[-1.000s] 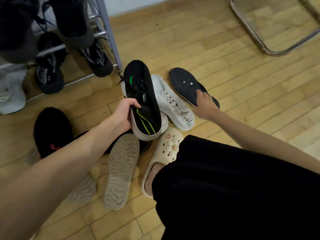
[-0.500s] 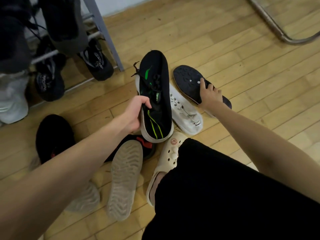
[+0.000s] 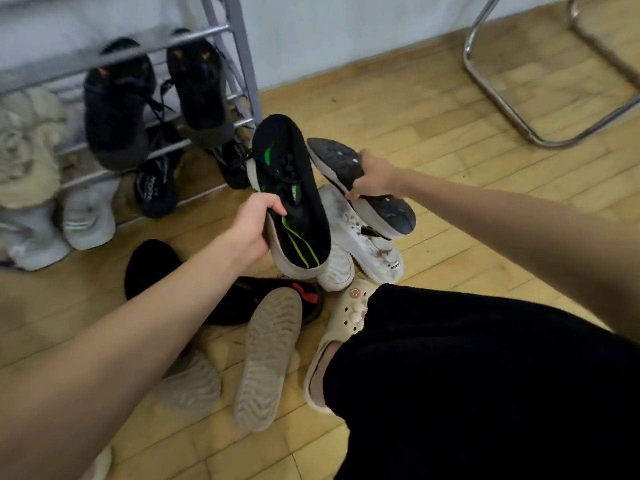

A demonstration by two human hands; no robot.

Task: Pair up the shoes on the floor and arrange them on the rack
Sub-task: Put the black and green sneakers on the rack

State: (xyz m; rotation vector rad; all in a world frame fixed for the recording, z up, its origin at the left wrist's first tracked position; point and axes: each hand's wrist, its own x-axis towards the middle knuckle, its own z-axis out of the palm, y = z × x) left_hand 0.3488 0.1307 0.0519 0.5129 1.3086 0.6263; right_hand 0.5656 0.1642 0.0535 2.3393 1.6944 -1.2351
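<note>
Left hand (image 3: 254,225) grips knit black sneaker (image 3: 294,202) | right hand (image 3: 375,176) clutches matching sneaker (image 3: 363,188), studded sole up

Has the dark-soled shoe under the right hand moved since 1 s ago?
Yes. The right hand has lifted the dark-soled shoe off the floor; it now hangs over the white sneaker.

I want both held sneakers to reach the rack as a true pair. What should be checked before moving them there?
1. Left hand grips the black sneaker with green stripes: ok.
2. Right hand grips the sole-up sneaker, lifted off the white sneaker: ok.
3. The two match: cannot tell, only a dark sole and white edge show.
4. Free space on the shoe rack: cannot tell, visible shelves hold shoes.
5. Path to the rack clear: ok.
</note>
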